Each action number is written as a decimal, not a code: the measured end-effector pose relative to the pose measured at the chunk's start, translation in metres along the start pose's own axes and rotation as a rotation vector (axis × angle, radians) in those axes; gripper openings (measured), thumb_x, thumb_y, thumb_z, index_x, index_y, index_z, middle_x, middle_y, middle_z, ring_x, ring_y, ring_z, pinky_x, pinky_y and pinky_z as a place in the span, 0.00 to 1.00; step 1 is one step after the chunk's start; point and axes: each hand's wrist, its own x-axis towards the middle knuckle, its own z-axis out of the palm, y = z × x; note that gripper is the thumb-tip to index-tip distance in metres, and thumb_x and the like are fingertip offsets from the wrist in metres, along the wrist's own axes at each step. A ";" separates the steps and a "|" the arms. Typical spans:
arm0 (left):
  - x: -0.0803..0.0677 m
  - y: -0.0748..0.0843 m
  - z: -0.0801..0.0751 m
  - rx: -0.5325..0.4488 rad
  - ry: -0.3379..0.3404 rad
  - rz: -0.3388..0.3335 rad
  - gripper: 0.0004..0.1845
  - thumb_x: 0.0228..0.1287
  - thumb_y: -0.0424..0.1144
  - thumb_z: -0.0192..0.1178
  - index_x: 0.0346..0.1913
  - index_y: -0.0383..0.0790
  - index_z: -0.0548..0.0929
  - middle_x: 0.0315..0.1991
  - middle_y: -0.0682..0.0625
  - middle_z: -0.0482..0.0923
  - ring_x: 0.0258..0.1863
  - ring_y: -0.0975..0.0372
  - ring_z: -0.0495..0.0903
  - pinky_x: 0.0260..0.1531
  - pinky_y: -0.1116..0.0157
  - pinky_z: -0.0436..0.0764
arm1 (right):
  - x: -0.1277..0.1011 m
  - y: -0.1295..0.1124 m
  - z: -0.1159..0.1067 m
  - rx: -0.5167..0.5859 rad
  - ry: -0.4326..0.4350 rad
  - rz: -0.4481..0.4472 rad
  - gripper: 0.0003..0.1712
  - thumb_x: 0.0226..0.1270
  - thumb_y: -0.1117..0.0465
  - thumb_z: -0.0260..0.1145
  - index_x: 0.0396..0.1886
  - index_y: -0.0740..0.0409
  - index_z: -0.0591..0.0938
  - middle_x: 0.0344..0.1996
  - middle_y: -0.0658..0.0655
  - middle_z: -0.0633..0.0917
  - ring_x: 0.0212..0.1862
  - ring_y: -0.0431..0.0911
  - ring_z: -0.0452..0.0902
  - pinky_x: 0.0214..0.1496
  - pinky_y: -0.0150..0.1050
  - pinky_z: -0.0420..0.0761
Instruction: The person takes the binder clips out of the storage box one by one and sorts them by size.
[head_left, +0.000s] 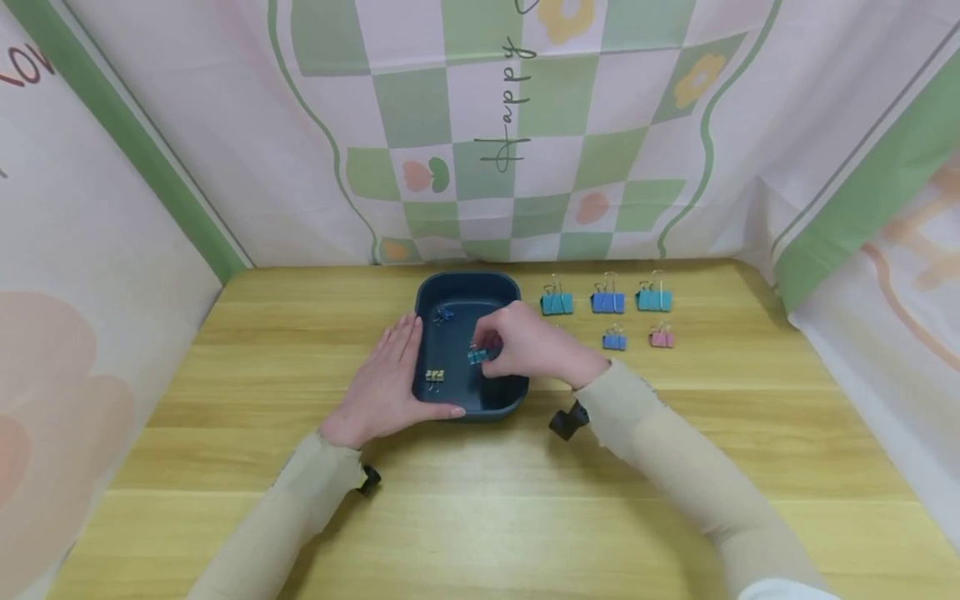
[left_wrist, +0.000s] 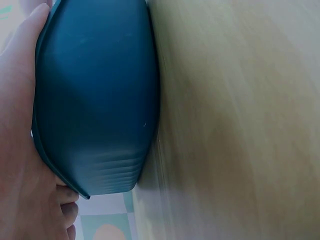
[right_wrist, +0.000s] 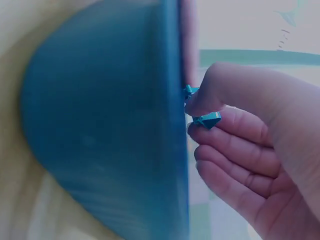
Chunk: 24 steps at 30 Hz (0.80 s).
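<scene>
A dark blue tray sits mid-table on the wooden top. My right hand reaches over its right rim and pinches a small teal binder clip above the tray floor; in the right wrist view the teal binder clip shows between thumb and fingers beside the tray wall. My left hand lies flat against the tray's left side, fingers straight, thumb along the near rim; in the left wrist view the tray wall rests against that palm. Inside lie a small blue clip and a yellow clip.
To the right of the tray stand three larger clips in a row: teal, blue, teal. In front of them sit a small blue clip and a pink one. Patterned cloth walls enclose the table.
</scene>
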 end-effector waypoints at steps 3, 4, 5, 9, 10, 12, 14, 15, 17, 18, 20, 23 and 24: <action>0.000 0.001 0.000 0.000 0.002 -0.001 0.77 0.43 0.90 0.47 0.82 0.35 0.38 0.82 0.43 0.33 0.80 0.57 0.32 0.77 0.56 0.41 | -0.007 0.002 -0.011 0.007 0.041 -0.017 0.06 0.55 0.64 0.78 0.32 0.52 0.89 0.27 0.42 0.84 0.31 0.39 0.79 0.35 0.36 0.82; 0.000 0.001 0.000 0.000 0.002 0.000 0.77 0.43 0.90 0.48 0.82 0.35 0.38 0.82 0.43 0.33 0.80 0.57 0.32 0.77 0.56 0.41 | -0.009 0.003 -0.014 0.008 0.054 -0.018 0.06 0.56 0.65 0.78 0.31 0.52 0.89 0.27 0.42 0.84 0.30 0.39 0.78 0.34 0.37 0.82; 0.000 0.001 0.000 -0.001 0.002 -0.001 0.77 0.43 0.90 0.48 0.82 0.35 0.38 0.82 0.43 0.33 0.80 0.57 0.32 0.77 0.56 0.41 | -0.011 0.005 -0.016 0.013 0.069 -0.018 0.06 0.56 0.65 0.78 0.31 0.52 0.89 0.27 0.42 0.84 0.30 0.38 0.78 0.34 0.37 0.82; -0.001 0.001 0.000 -0.001 -0.001 -0.003 0.77 0.42 0.90 0.48 0.82 0.36 0.38 0.82 0.43 0.33 0.80 0.57 0.31 0.77 0.57 0.40 | -0.019 0.011 -0.026 0.030 0.131 -0.026 0.05 0.56 0.66 0.77 0.31 0.53 0.90 0.27 0.42 0.86 0.31 0.39 0.80 0.34 0.38 0.83; -0.001 0.002 0.000 -0.001 -0.003 -0.004 0.77 0.42 0.90 0.48 0.82 0.36 0.38 0.82 0.43 0.33 0.80 0.57 0.31 0.77 0.57 0.40 | -0.022 0.012 -0.029 0.034 0.152 -0.028 0.06 0.55 0.67 0.77 0.32 0.53 0.90 0.27 0.43 0.86 0.31 0.40 0.80 0.35 0.39 0.83; -0.001 0.002 0.000 -0.003 -0.002 -0.004 0.78 0.41 0.90 0.48 0.82 0.36 0.37 0.82 0.43 0.33 0.80 0.57 0.31 0.77 0.57 0.40 | -0.028 0.014 -0.035 0.042 0.186 -0.020 0.06 0.54 0.67 0.77 0.32 0.53 0.90 0.28 0.44 0.87 0.33 0.43 0.81 0.37 0.41 0.84; -0.001 0.002 0.000 -0.002 0.000 -0.001 0.78 0.41 0.90 0.49 0.82 0.36 0.37 0.82 0.43 0.33 0.80 0.57 0.31 0.77 0.58 0.40 | -0.035 0.017 -0.043 0.054 0.216 0.005 0.07 0.55 0.67 0.77 0.33 0.53 0.91 0.29 0.44 0.88 0.34 0.44 0.82 0.38 0.42 0.84; -0.001 0.003 0.000 -0.002 0.000 -0.002 0.78 0.41 0.90 0.49 0.82 0.36 0.37 0.82 0.43 0.33 0.80 0.58 0.30 0.77 0.58 0.39 | -0.039 0.019 -0.047 0.059 0.229 0.017 0.08 0.55 0.67 0.77 0.34 0.53 0.91 0.29 0.44 0.88 0.35 0.45 0.82 0.39 0.44 0.84; -0.001 0.003 0.000 -0.002 0.003 0.004 0.78 0.41 0.90 0.49 0.81 0.35 0.37 0.82 0.42 0.33 0.80 0.57 0.30 0.77 0.58 0.39 | -0.046 0.024 -0.053 0.075 0.248 0.056 0.08 0.55 0.67 0.77 0.35 0.52 0.91 0.30 0.44 0.88 0.35 0.44 0.83 0.39 0.44 0.85; -0.001 0.003 0.000 -0.001 0.003 0.004 0.78 0.41 0.90 0.49 0.81 0.35 0.37 0.82 0.42 0.32 0.80 0.57 0.30 0.77 0.58 0.39 | -0.050 0.027 -0.056 0.079 0.255 0.076 0.08 0.55 0.67 0.77 0.35 0.52 0.91 0.30 0.44 0.88 0.35 0.44 0.83 0.39 0.44 0.85; -0.001 0.003 0.000 0.000 0.005 0.006 0.78 0.42 0.90 0.49 0.81 0.35 0.37 0.82 0.42 0.32 0.80 0.57 0.30 0.77 0.58 0.39 | -0.057 0.035 -0.059 0.085 0.260 0.120 0.08 0.55 0.67 0.77 0.35 0.52 0.91 0.30 0.45 0.88 0.35 0.43 0.83 0.39 0.44 0.85; -0.001 0.002 0.001 0.006 0.003 0.004 0.78 0.41 0.91 0.48 0.81 0.35 0.37 0.82 0.43 0.32 0.80 0.57 0.30 0.77 0.58 0.39 | -0.068 0.047 -0.059 0.089 0.251 0.183 0.08 0.56 0.66 0.78 0.35 0.53 0.91 0.31 0.47 0.88 0.36 0.43 0.83 0.40 0.43 0.84; -0.001 0.002 0.001 0.007 0.004 0.003 0.78 0.41 0.91 0.48 0.81 0.35 0.37 0.82 0.43 0.32 0.80 0.57 0.31 0.77 0.58 0.39 | -0.072 0.050 -0.058 0.092 0.242 0.201 0.08 0.56 0.66 0.78 0.36 0.54 0.90 0.31 0.47 0.88 0.36 0.43 0.83 0.41 0.43 0.85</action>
